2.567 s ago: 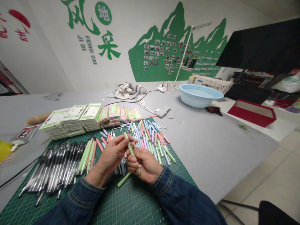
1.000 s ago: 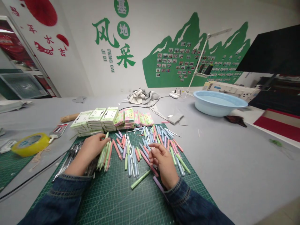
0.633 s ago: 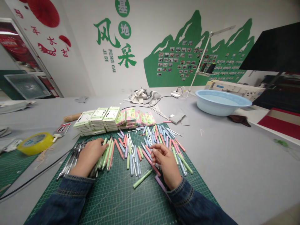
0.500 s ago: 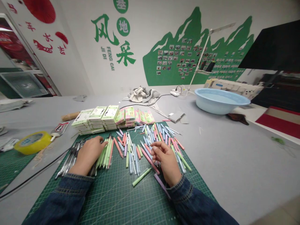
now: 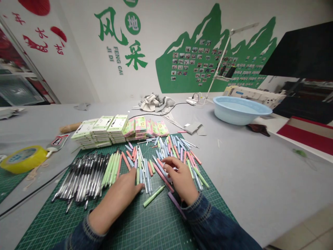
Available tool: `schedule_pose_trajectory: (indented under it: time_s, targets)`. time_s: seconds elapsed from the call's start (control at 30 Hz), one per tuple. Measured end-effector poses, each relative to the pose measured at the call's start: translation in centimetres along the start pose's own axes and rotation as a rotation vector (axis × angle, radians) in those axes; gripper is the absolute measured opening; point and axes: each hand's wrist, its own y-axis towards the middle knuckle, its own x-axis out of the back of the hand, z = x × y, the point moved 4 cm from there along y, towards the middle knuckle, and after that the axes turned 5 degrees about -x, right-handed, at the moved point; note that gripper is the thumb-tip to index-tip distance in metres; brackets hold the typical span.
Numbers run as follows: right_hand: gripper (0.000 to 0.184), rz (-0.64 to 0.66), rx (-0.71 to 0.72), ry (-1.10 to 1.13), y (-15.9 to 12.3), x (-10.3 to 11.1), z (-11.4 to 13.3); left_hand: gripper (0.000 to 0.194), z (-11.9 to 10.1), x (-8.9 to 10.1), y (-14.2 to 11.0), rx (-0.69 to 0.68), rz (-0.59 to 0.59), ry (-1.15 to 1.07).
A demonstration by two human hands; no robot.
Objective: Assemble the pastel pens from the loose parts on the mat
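Observation:
My left hand (image 5: 123,187) reaches over the middle of a green cutting mat (image 5: 140,225), thumb spread from the fingers, beside white pen refills (image 5: 144,173) and pastel pen barrels. Its fingertips are partly hidden. My right hand (image 5: 183,178) hovers at the mixed pile of pastel barrels (image 5: 171,146), fingers loosely curled and apart, nothing visible in them. Between the hands a light green barrel (image 5: 153,197) lies alone; a purple barrel (image 5: 177,205) rests by my right wrist. To the left lie a row of green pens (image 5: 111,168) and many clear black-tipped pens (image 5: 80,177).
Stacked white-green boxes (image 5: 101,130) and pink boxes (image 5: 145,126) stand behind the mat. Yellow tape (image 5: 24,159) and a glue tube (image 5: 57,142) lie left. A blue basin (image 5: 240,111) sits back right, before a sewing machine (image 5: 256,97). A black cable (image 5: 31,195) crosses the left side.
My left hand has moved right, from the green pens to the refills, uncovering the black-tipped pens. My right hand stays nearly in place. The view has shifted slightly.

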Motion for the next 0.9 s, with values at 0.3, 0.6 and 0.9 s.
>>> schedule_pose_trajectory:
  time_s: [0.3, 0.6, 0.9]
  targets:
    - [0.026, 0.489, 0.346, -0.634, -1.2, -1.8, -0.7, 0.026, -0.5, -1.2, 2.0, 0.038, -0.053, -0.182]
    - [0.012, 0.549, 0.395, -0.646, -1.3, -2.4, -0.6, 0.017, 1.1, -0.3, 1.1, -0.016, -0.148, -0.198]
    - [0.008, 0.373, -0.227, 0.290, -0.2, -1.6, -1.1, 0.044, -2.3, 1.7, 0.5, -0.078, 0.026, -1.142]
